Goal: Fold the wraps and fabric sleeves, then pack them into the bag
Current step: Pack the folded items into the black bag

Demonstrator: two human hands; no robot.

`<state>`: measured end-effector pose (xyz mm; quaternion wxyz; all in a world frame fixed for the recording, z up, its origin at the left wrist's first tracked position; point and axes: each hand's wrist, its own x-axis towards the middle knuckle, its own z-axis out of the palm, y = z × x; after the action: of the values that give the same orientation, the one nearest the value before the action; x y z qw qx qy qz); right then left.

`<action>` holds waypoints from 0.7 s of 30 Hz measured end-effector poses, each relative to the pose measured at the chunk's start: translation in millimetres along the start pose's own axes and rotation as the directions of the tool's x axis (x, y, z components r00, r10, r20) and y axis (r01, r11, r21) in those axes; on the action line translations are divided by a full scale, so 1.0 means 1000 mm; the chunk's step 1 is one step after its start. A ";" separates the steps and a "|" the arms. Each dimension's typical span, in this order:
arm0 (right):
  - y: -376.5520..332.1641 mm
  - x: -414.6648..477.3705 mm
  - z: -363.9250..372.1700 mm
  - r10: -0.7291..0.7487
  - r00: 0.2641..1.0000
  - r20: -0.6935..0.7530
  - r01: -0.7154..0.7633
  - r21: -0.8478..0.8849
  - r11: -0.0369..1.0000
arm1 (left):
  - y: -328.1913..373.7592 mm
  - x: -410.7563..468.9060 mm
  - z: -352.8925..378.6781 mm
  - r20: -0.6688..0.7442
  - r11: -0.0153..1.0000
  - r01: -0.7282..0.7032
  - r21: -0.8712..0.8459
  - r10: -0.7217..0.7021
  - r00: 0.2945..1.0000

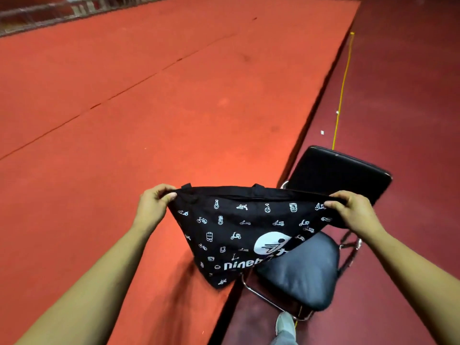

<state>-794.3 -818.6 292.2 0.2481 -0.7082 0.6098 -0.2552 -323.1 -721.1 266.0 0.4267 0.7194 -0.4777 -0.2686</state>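
Nearest in: one grey shoe (286, 324) on the floor, beside the chair (298, 275) leg.

Left grip (155, 202) pinches the left top corner of the bag (239, 227). Right grip (353, 210) is clenched on the right top corner. The black printed tote is pulled taut between them in mid-air, straddling the counter (174, 108) edge. Its mouth is pulled flat, with two strap stubs showing on the far side. Its lowest corner hangs at the counter edge.

Risks:
- A mouth stretched this tight can't take anything. It needs slack, or one side released.
- Both grips are busy, so neither is free to fold or load.
- If one corner slips, the bag swings down between the counter and chair.
- The straps hang out of sight and could snag on the chair frame.

No wraps or sleeves in view, so I judge the packing not started.

The chair seat cuts off the bag's print at lower right. Can't tell if the fabric touches the seat. The chair sits tight against the counter and blocks the standing room there.

Beyond that is the long red-covered counter. A yellow cable (342, 95) runs along the floor parallel to it, a trip hazard. The far end is blurred.
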 end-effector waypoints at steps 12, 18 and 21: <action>0.203 0.017 -0.079 0.340 0.939 -0.049 -0.339 0.032 0.940 | 0.083 0.090 0.264 0.284 0.994 -0.037 0.106 0.005 0.959; 0.293 0.049 -0.066 0.475 0.880 0.013 -0.475 0.023 0.880 | 0.069 0.141 0.371 0.402 0.975 -0.029 0.219 -0.063 0.914; 0.336 0.068 -0.052 0.536 0.843 0.028 -0.537 0.017 0.843 | 0.052 0.165 0.421 0.398 0.963 0.016 0.268 -0.127 0.908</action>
<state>-1067.9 -933.1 112.9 0.3247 -0.5093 0.7775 -0.1751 -615.6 -1032.5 107.9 0.2085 0.7132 -0.5609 -0.3650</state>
